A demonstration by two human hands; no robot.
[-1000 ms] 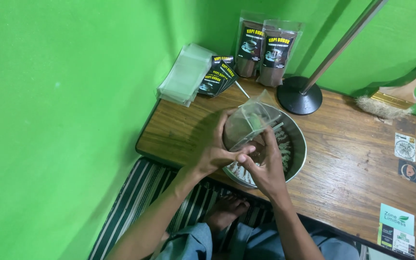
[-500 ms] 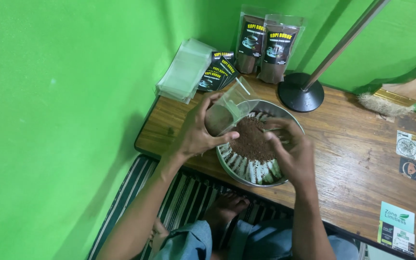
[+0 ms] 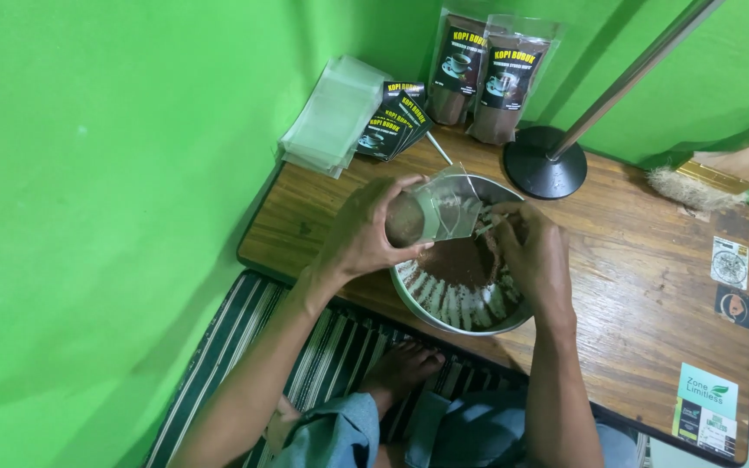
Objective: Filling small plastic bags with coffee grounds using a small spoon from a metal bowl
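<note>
Clear pouch (image 3: 444,212) now lower over bowl (image 3: 418,299), left hand (image 3: 361,238) fingers pinching it; right hand (image 3: 530,256) fingers hidden, grip unclear

Wooden table (image 3: 635,260) with metal bowl (image 3: 444,316), pouches (image 3: 487,74), bags (image 3: 335,113), lamp base (image 3: 545,162), brush (image 3: 704,178)

Shiny metal bowl (image 3: 444,319), clear glossy plastic pouch (image 3: 444,212), smooth grained wood table (image 3: 643,260).

Bowl on the table, hands over it

The bowl (image 3: 461,299) sits on the table (image 3: 643,286); two full bags (image 3: 487,74) stand behind it, the brush (image 3: 713,178) lies far right.
</note>
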